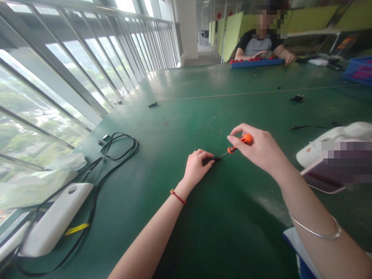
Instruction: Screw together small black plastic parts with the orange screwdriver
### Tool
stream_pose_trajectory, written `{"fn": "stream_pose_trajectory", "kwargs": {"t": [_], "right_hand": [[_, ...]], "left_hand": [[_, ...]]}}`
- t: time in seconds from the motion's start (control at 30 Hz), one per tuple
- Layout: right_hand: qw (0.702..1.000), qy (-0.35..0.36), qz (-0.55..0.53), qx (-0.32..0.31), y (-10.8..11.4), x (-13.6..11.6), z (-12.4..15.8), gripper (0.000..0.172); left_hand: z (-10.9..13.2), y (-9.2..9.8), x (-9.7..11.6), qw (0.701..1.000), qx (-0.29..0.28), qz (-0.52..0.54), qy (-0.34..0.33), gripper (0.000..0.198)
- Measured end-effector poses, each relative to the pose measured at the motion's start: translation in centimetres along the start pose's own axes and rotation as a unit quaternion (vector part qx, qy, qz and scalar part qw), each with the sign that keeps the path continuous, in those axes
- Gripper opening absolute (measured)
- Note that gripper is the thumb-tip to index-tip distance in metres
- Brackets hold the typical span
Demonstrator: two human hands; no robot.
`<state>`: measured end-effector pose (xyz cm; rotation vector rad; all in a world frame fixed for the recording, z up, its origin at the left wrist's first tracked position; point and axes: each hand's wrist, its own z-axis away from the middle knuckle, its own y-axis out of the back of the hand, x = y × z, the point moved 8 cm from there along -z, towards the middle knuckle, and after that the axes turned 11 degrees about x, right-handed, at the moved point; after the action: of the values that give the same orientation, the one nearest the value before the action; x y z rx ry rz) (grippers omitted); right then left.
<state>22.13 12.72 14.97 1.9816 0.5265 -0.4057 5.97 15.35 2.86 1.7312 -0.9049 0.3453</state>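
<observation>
Near the middle of the green table (162,186), my left hand (198,162) is closed round a small black part (214,158), pinning it against the tabletop; its exact kind does not show. My right hand (258,145) grips an orange and black screwdriver (246,139), with the thumb and a finger at the handle. The thin metal shaft slants down to the left, and its tip meets the right end of the black part. My palm hides some of the handle.
Black cables (116,164) and a long white case (58,217) lie at left, by the railing (116,50). At right are a white device (322,145) and a blue basket (359,69). Across the table a person (258,46) sits behind a blue tray (257,64) with red pieces.
</observation>
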Motion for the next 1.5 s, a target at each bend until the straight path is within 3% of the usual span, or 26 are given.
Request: {"fn": "stream_pose_trajectory", "kwargs": {"t": [0.13, 0.2, 0.33, 0.5, 0.63, 0.87, 1.0, 1.1, 1.5], "right_hand": [[1.0, -0.002, -0.005, 0.003, -0.1, 0.1, 0.0, 0.022], [1.0, 0.001, -0.002, 0.005, -0.2, 0.1, 0.0, 0.032], [0.999, -0.014, -0.015, -0.024, -0.7, 0.1, 0.1, 0.031], [0.998, -0.008, -0.044, -0.036, -0.8, -0.4, 0.3, 0.032], [0.994, 0.024, -0.07, -0.075, -1.4, -1.1, 0.5, 0.029], [0.997, 0.022, -0.056, -0.045, -0.4, -0.7, 0.2, 0.027], [0.999, 0.017, -0.038, -0.032, 0.2, -0.3, 0.0, 0.026], [0.998, 0.022, -0.038, -0.038, 0.1, -0.3, 0.0, 0.025], [0.999, 0.014, -0.025, -0.041, -0.4, 0.1, -0.1, 0.024]], "left_hand": [[0.0, 0.0, -0.1, 1.0, -0.002, -0.006, -0.002, 0.01], [0.0, 0.0, -0.1, 1.0, -0.002, -0.008, -0.004, 0.011], [0.2, 0.1, 0.3, 1.0, -0.002, -0.009, -0.01, 0.013], [0.6, 0.0, 1.8, 0.998, -0.027, 0.006, -0.064, 0.013], [0.6, 0.4, 1.8, 0.998, 0.003, 0.011, -0.069, 0.01], [0.8, -0.4, 1.9, 0.995, -0.035, -0.002, -0.09, 0.04], [0.8, -0.6, 2.1, 0.993, -0.046, -0.006, -0.109, 0.024], [0.6, -0.4, 1.6, 0.996, -0.024, -0.004, -0.084, 0.01], [0.3, -0.1, 1.0, 0.998, -0.001, 0.001, -0.055, 0.008]]}}
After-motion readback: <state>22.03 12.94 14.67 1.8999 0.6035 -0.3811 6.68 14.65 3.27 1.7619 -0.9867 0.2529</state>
